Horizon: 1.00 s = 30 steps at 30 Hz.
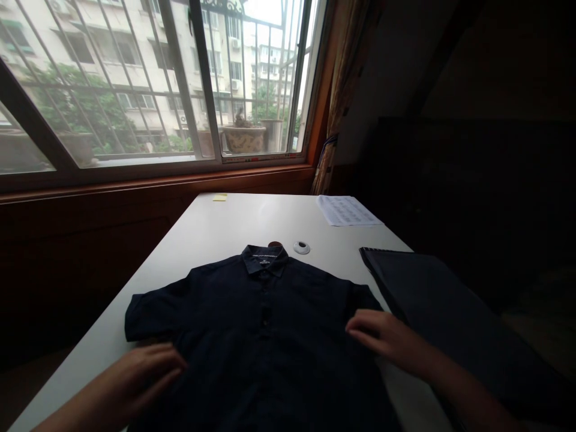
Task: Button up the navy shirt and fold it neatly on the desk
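A dark navy short-sleeved shirt point(265, 324) lies flat and face up on the white table point(252, 219), collar pointing away from me, buttons fastened down the front. My left hand point(139, 369) rests flat on the shirt's left side below the sleeve, fingers stretched out and pointing right. My right hand point(382, 336) lies flat on the shirt's right side near the other sleeve, fingers extended to the left. Neither hand grips the cloth.
A dark flat board or folder point(441, 306) lies at the table's right edge. Farther back are a printed paper sheet point(346, 210), a small round white object point(301, 247) and a yellow sticky note point(219, 197). A barred window is behind the table.
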Tool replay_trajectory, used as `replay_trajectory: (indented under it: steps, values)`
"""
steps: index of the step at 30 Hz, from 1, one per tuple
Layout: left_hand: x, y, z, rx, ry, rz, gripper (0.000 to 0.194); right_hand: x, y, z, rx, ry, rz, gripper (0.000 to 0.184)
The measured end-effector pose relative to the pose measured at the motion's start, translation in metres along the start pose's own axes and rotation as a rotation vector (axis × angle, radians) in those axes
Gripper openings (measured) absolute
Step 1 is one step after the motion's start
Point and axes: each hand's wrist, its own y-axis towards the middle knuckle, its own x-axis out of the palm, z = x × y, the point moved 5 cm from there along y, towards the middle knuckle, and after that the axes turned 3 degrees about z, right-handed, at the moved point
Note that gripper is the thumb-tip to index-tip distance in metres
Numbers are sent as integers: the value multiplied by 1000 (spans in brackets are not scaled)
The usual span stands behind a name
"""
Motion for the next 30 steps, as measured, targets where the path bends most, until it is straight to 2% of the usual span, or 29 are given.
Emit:
replay_trajectory:
  steps: [1,2,5,7,10,14,16,20,25,28,30]
  values:
    - [-10,21,3,17,3,-3,30,-4,15,0,-13,-29,74,21]
    - [-21,44,2,10,28,41,32,-7,32,0,-25,-69,137,22]
    - [-41,105,-20,-79,185,213,43,-3,82,1,-19,-257,270,28]
    - [-41,134,-44,-220,277,258,50,1,110,13,123,-360,275,33]
    - [-34,155,-68,-308,386,265,55,-1,132,37,232,-367,220,39]
    - [-27,151,-88,-373,336,204,54,-15,134,71,290,-282,46,36]
    - [-30,143,-96,-391,347,212,52,-19,135,78,281,-243,-6,31]
    - [-43,125,-115,-408,434,299,43,-11,153,70,212,-187,5,28]
    - [-59,113,-140,-458,509,336,39,1,180,56,172,-129,32,33]
    - [-66,116,-138,-352,555,400,37,-5,178,61,186,-97,-30,43]
    - [-67,123,-122,-208,570,478,36,-13,169,69,199,-74,-99,48]
